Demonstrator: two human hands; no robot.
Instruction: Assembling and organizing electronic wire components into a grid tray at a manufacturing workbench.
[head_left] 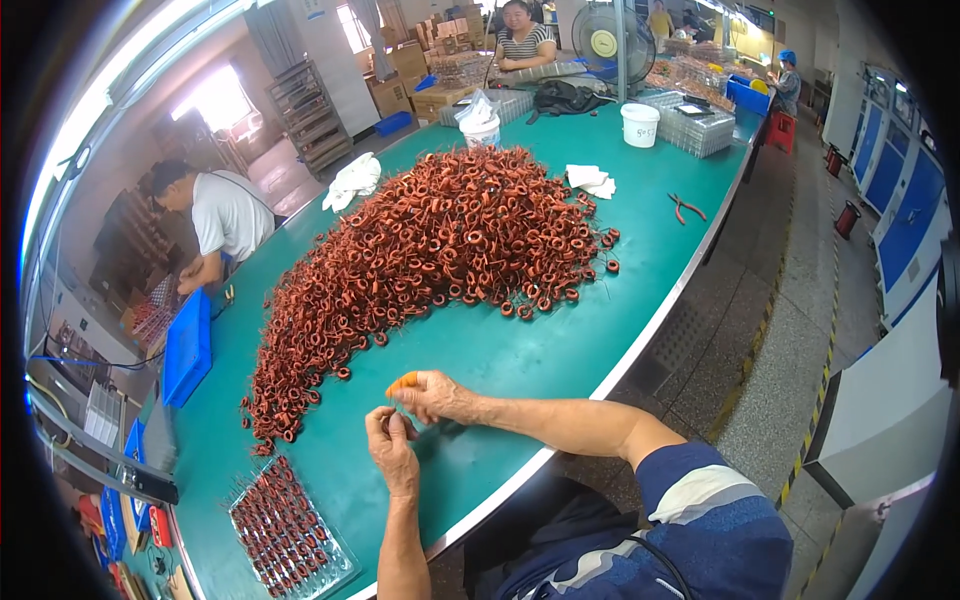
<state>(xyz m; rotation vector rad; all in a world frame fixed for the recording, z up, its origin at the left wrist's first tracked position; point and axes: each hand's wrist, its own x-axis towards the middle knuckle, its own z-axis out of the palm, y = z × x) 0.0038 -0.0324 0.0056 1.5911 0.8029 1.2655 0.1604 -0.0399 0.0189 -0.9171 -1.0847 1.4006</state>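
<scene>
My left hand (396, 458) and my right hand (440, 398) are close together above the green table (480, 465), near its front edge. Both have their fingers pinched. Whatever lies between the fingertips is too small or hidden to make out. An orange finger cover sits on a finger of my right hand. Beyond my hands spreads a large heap of red-brown ring coils (440, 240) with thin wire ends, curving down toward the left. Left of my left forearm, a clear plastic tray (345, 568) holds rows of similar coils.
Red-handled pliers (687, 208) lie at the right edge. White cloths (592, 181), a white bucket (640, 126) and stacked clear trays (700, 132) stand beyond the heap. A blue bin (187, 347) is at the left edge. Other people work around, one person (235, 215) at left.
</scene>
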